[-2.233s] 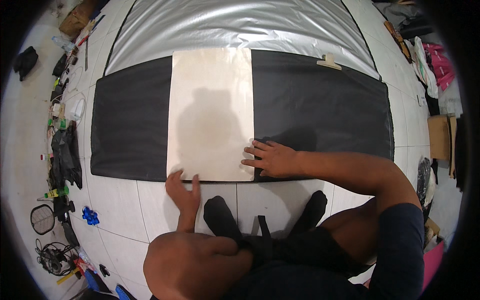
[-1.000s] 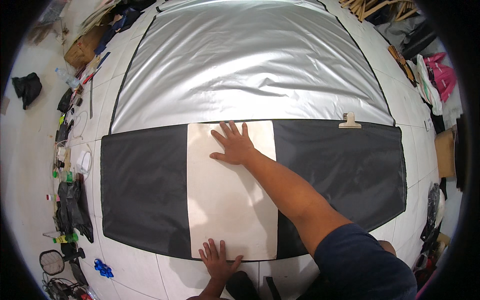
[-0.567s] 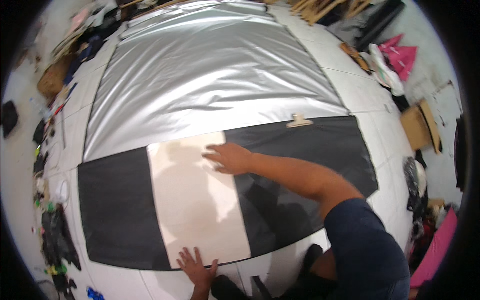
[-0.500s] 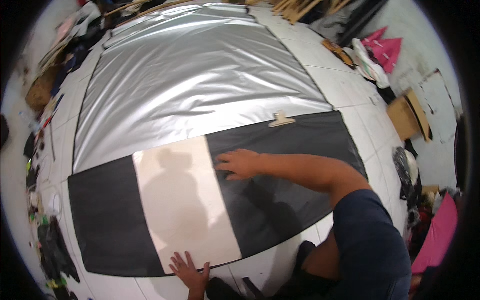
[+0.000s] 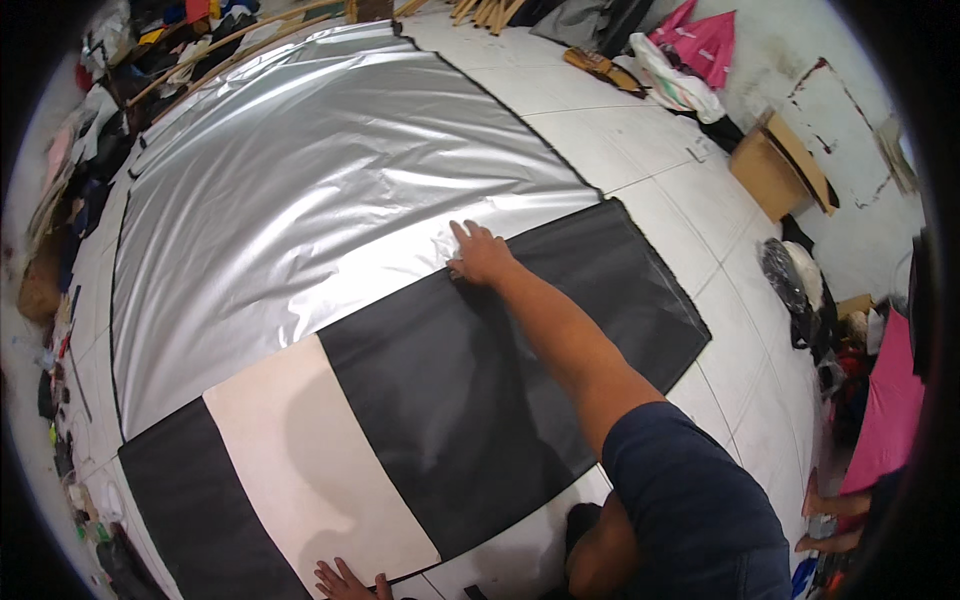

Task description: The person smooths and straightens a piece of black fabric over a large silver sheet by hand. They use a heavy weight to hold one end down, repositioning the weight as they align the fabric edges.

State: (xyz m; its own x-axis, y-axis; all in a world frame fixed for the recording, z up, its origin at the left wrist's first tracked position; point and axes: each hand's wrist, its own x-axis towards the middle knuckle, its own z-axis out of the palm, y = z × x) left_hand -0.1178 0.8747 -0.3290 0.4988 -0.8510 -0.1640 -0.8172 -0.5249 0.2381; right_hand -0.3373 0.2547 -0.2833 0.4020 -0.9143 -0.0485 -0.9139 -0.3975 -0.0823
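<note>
A white tiled floor (image 5: 640, 130) fills the view, and most of it lies under a big silver sheet (image 5: 320, 180) that is spread flat, with light creases running across it. Along the near edge of that sheet lies a long black cloth (image 5: 480, 370), flat on the floor and overlapping the silver edge. A pale cream panel (image 5: 300, 470) crosses the black cloth from its far edge to its near edge, left of the middle. The right hand (image 5: 480, 255) reaches far forward on an outstretched arm in a dark blue sleeve (image 5: 700, 510) and rests palm down just where the black cloth meets the silver sheet, fingers slightly apart and pressing flat, gripping nothing. The left hand (image 5: 345, 582) shows only partly at the lower edge of the view; its fingers are spread and lie on the near end of the cream panel. Clutter of clothes and small things (image 5: 70, 200) lines the left side of the floor, a cardboard box (image 5: 775, 170) stands at the right, and pink fabric (image 5: 705, 40) lies at the far right corner.
</note>
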